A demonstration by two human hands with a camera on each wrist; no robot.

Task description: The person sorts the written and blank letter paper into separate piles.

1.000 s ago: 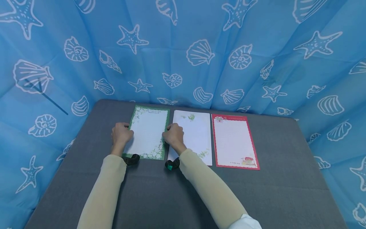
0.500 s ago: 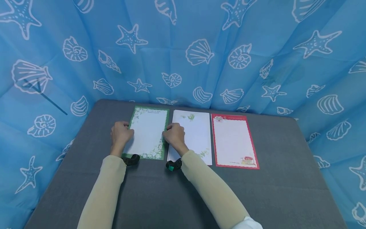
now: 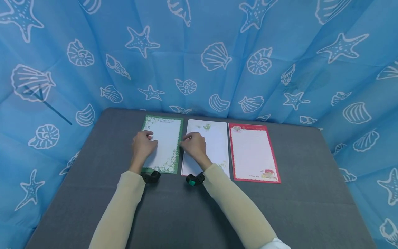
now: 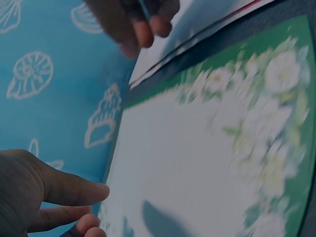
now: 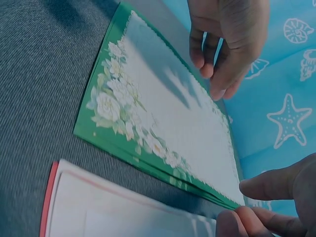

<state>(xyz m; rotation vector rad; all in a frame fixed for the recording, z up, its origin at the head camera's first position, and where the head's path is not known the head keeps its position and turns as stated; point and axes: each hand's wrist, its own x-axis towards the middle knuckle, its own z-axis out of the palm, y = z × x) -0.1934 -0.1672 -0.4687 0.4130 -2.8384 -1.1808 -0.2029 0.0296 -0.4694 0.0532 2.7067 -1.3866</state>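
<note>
A green-bordered sheet of stationery with white flowers lies at the left of a row of papers; the right wrist view shows layered edges along its side, like a small stack. My left hand hovers over its left part, thumb and fingers apart, holding nothing. My right hand is at its right edge, over the neighbouring white stack. In the right wrist view the right thumb and fingertips are spread beside the green sheet's far corner. Both hands cast shadows on the papers.
A red-bordered sheet lies right of the white stack, which has a green leaf print. All rest on a dark grey cloth-covered table. A blue curtain with shells and starfish hangs behind. Black bands are at the wrists.
My left hand has left the green sheet's left edge and moved right over it. My right hand has eased slightly right, its fingers loosening from the edge. The papers stay put.
</note>
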